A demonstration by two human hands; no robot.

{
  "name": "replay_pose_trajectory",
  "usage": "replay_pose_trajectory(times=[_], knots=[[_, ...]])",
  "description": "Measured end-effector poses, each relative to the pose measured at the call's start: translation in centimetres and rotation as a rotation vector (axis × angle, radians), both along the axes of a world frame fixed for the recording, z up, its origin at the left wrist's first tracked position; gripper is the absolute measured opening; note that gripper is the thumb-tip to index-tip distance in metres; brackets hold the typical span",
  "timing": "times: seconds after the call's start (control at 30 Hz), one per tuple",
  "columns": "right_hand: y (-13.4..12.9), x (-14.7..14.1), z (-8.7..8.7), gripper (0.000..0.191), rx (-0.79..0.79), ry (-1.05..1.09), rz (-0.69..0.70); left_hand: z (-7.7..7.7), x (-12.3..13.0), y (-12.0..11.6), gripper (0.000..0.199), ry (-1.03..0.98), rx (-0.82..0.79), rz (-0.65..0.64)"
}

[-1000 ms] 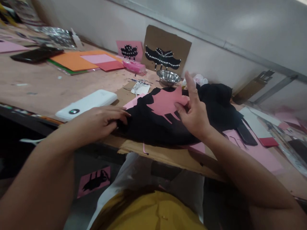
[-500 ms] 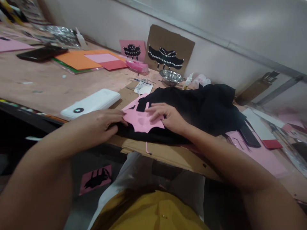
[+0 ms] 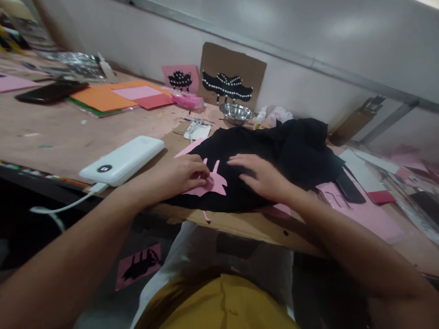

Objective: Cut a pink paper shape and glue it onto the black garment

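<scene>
A pink paper cutout (image 3: pixel 216 183) with a jagged edge and two thin prongs lies on the black cloth (image 3: pixel 295 146) at the table's front edge. My left hand (image 3: pixel 183 176) has its fingers curled onto the cutout's left part, covering that side. To the right, my right hand (image 3: pixel 262 176) is apart from the cutout, its fingers spread over the cloth with nothing in them. Pink paper (image 3: pixel 187 148) shows from under the cloth's left edge.
A white power bank (image 3: pixel 123 160) with a cable is left of my hands. Behind the cloth are a metal bowl (image 3: pixel 236 114) and a small glue bottle (image 3: pixel 260 117). Beaded black shapes on cardboard (image 3: pixel 233 55) lean on the wall. A dark phone (image 3: pixel 350 186) lies right.
My right hand has let go of the pink cutout and moved right. The left hand has shifted right over the cutout, which has turned. The camera view has shifted slightly.
</scene>
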State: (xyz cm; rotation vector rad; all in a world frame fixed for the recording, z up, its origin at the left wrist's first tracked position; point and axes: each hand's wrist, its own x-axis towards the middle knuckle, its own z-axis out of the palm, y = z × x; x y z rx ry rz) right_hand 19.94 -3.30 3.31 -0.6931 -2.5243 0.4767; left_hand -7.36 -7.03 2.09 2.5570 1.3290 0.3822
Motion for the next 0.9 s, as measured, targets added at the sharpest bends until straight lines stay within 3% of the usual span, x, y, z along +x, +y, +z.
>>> replay_pose_trajectory(times=[0.13, 0.27, 0.4, 0.6, 0.7, 0.8, 0.87, 0.9], knots=[[-1.0, 10.2, 1.7, 0.063, 0.144, -0.121, -0.294, -1.2, -0.6, 0.6, 0.036, -0.028, 0.007, -0.008], [-0.8, 17.2, 0.6, 0.064, 0.242, -0.451, -0.441, -1.3, -0.8, 0.7, 0.032, -0.022, -0.021, -0.001], [0.3, 18.3, 0.0, 0.038, 0.291, -0.506, -0.473, -2.0, -1.0, 1.4, 0.029, -0.05, 0.025, 0.002], [-0.4, 20.6, 2.6, 0.039, 0.384, -0.553, -0.65, -2.6, -0.4, 2.0, 0.029, -0.011, 0.027, 0.023], [-3.0, 22.6, 3.8, 0.034, 0.071, -0.703, -0.569, -2.7, 0.2, 1.9, 0.032, -0.043, 0.023, 0.004], [-5.1, 22.3, 5.4, 0.031, -0.288, -0.821, -0.526, -2.9, 0.7, 1.6, 0.034, -0.072, 0.052, -0.017], [-5.0, 20.4, 6.6, 0.035, -0.342, -0.79, -0.493, -2.9, 0.8, 1.4, 0.033, -0.087, 0.08, -0.028], [-4.3, 19.0, 7.1, 0.034, -0.288, -0.724, -0.49, -3.0, 0.8, 1.3, 0.033, -0.094, 0.091, -0.028]])
